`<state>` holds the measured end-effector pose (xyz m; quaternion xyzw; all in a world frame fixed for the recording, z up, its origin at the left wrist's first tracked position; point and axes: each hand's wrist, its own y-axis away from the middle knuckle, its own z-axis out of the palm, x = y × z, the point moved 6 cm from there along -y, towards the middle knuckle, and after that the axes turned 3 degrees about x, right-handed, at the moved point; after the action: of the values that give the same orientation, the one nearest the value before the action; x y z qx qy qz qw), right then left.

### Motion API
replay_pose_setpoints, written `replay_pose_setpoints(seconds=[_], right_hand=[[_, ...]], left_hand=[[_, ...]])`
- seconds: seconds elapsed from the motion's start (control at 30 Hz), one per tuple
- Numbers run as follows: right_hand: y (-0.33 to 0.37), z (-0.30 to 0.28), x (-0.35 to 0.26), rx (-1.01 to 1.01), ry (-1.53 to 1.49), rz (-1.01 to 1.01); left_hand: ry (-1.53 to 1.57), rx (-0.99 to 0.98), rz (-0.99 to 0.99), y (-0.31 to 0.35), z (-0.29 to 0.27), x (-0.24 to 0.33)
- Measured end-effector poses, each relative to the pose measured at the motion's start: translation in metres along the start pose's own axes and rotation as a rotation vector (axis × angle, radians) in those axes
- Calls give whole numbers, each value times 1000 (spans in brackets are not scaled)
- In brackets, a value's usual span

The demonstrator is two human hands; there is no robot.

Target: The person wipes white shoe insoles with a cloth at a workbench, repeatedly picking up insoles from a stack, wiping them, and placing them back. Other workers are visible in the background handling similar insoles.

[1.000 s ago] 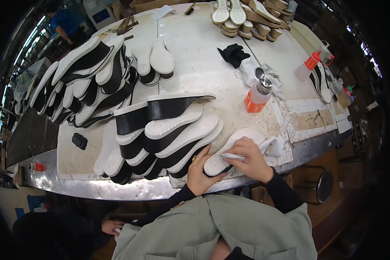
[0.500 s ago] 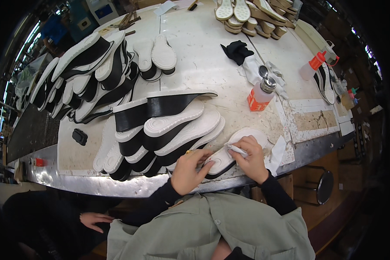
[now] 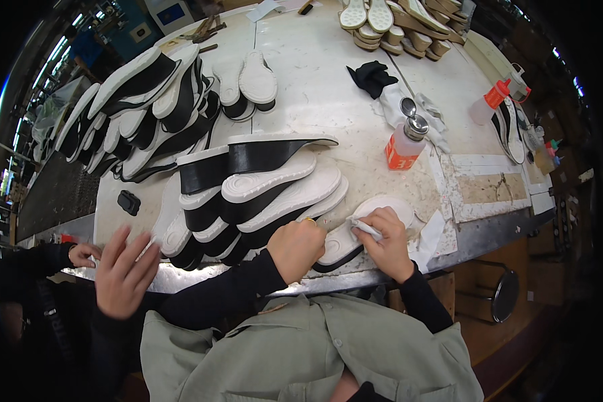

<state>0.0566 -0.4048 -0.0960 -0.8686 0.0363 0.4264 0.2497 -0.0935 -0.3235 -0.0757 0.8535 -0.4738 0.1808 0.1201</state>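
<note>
Co-worker's hand [image 3: 126, 271], blurred, has risen to the table's left front since half a second ago, head view. Left hand [image 3: 297, 249] has come off the sole's top, now curled by its heel; cannot tell if it grips. Right hand [image 3: 387, 242], as before, pinches a white cloth [image 3: 366, 230] over mid-sole. Sole [image 3: 340, 242] lies white side up, near the front metal edge [image 3: 492, 234]. Stack [image 3: 285, 201] crowds its left; bottle [image 3: 403, 151] stands beyond, lid up. Widest stretch of tabletop [image 3: 308, 87]: far side, between paired soles [image 3: 258, 79] and black cloth [image 3: 372, 78].
</note>
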Motion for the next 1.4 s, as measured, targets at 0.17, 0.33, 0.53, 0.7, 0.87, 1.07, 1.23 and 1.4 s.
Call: replay_pose_setpoints(seconds=[0.17, 0.33, 0.53, 0.7, 0.87, 1.07, 1.23, 1.4], right_hand=[[0, 0, 0, 6, -8, -2], [2, 0, 2, 18, -15, 4], [1, 0, 3, 8, -11, 2], [1, 0, 1, 36, -28, 7], [0, 0, 0, 33, -17, 5], [1, 1, 3, 19, -24, 23], [-1, 2, 2, -11, 1, 27], [-2, 4, 0, -24, -12, 53]], left_hand=[[-51, 15, -12, -1, 5, -2], [32, 43, -154, 7, 1, -13], [23, -18, 56, 10, 3, -2], [-181, -104, 163, 4, 1, 10], [-199, -101, 173, 3, 5, 13], [-16, 37, -53, 21, -7, -8], [92, -16, -62, 59, 21, -10], [380, 273, -17, 59, 28, -4]])
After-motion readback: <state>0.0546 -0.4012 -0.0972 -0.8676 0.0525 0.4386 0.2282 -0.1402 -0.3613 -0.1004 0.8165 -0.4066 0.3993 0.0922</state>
